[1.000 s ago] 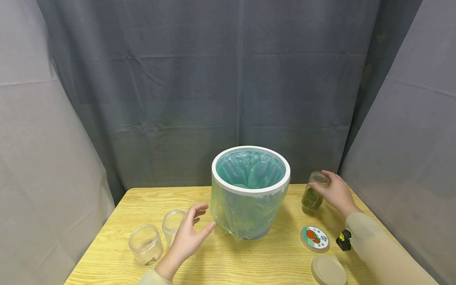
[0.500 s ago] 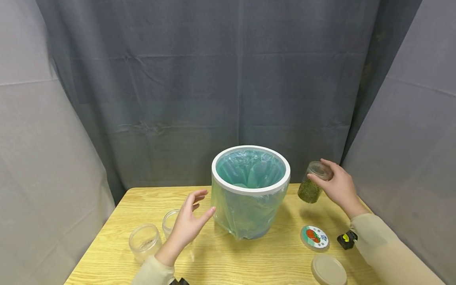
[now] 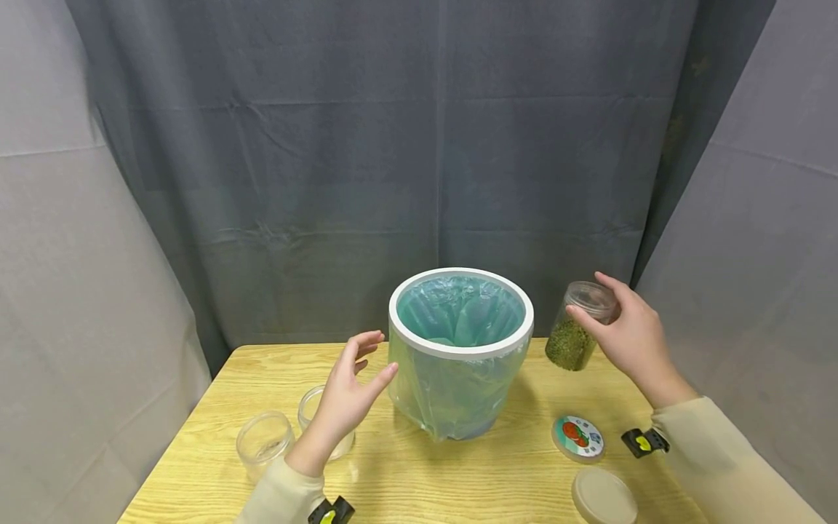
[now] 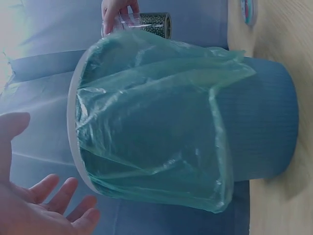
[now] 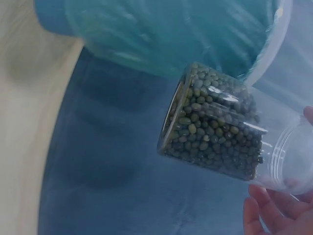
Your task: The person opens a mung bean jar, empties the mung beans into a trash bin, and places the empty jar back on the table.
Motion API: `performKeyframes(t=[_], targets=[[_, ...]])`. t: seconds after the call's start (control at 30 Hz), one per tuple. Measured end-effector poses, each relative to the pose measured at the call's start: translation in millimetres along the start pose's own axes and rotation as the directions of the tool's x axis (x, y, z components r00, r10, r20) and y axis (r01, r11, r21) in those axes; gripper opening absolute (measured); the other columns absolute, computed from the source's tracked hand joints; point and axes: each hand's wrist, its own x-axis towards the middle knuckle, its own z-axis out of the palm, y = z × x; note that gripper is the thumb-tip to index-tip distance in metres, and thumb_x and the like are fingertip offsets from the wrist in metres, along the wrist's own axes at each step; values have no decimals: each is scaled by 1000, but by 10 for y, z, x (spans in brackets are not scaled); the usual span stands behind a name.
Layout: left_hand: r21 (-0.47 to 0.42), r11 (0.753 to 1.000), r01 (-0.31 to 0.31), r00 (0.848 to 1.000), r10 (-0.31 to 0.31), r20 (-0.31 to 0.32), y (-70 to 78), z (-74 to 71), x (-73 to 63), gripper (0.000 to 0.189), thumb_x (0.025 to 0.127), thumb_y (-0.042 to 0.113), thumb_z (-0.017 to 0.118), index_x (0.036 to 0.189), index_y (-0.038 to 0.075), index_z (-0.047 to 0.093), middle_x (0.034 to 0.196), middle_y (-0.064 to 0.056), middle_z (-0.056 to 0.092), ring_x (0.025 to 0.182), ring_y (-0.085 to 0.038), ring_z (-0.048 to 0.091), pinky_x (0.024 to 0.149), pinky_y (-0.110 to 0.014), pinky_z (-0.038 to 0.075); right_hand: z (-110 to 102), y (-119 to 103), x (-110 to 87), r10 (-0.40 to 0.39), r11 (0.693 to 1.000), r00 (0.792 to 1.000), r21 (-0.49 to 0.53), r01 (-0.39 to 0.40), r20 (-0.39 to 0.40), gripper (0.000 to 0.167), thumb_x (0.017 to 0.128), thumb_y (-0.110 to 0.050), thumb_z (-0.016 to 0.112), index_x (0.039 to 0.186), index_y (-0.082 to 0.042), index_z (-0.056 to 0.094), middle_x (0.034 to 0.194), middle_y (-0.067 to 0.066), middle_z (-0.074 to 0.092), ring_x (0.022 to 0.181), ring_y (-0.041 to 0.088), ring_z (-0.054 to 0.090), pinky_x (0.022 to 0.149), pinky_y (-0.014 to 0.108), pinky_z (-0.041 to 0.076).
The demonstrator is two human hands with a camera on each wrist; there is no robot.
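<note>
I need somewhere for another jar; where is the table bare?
Bare table lies before the bin, between the two left jars and the two lids, and behind those jars to the back edge. Crowded: front left, jars with the left grip near; front right, the lids.

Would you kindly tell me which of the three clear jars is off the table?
The jar of small green beans, held up in the right hand; the leftmost jar and the jar beside it stand on the table.
</note>
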Motion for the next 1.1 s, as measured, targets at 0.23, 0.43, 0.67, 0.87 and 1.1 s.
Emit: performKeyframes(t=[0.23, 0.43, 0.67, 0.87, 1.1], targets=[[-43, 999, 4, 1000, -4, -5, 83, 14, 12, 52, 94, 14, 74, 140, 6, 52, 141, -15, 60, 135, -35, 53, 115, -58, 40, -142, -266, -71, -47, 998, 994, 32, 50, -94, 66, 93, -39, 76, 151, -16, 53, 88, 8, 57, 68, 13, 44, 60, 26, 35], [-190, 978, 80, 997, -74, 34, 175, 42, -2, 51, 97, 9, 70, 141, -1, 48, 143, -21, 57, 137, -40, 50, 117, -57, 38, -238, -470, -144, -48, 997, 994, 53, 53, -99, 67, 92, -37, 76, 152, -23, 51, 91, 8, 56, 68, 12, 41, 58, 26, 33], [-250, 964, 91, 995, -77, 64, 220, 83, -36, 49, 97, 7, 68, 141, -2, 48, 143, -21, 56, 136, -40, 50, 117, -57, 38, -308, -764, -274, -78, 991, 993, 106, 88, -87, 68, 91, -34, 79, 153, -26, 51, 117, 14, 67, 77, 6, 49, 64, 19, 39], [-261, 964, 54, 996, -33, 85, 284, 108, -65, 52, 96, 9, 68, 143, 0, 47, 149, -19, 51, 140, -40, 46, 117, -61, 35, -294, -994, -386, -115, 980, 991, 153, 125, -70, 68, 90, -30, 80, 152, -26, 52, 124, 11, 68, 91, -1, 52, 76, 13, 42], [-264, 963, 51, 990, -13, 140, 396, 146, -113, 63, 95, 15, 72, 149, 3, 43, 154, -17, 47, 144, -38, 43, 119, -60, 34, -263, -1271, -493, -178, 957, 984, 227, 180, -31, 71, 87, -23, 84, 151, -26, 53, 121, 7, 71, 99, 11, 63, 81, 9, 44]])
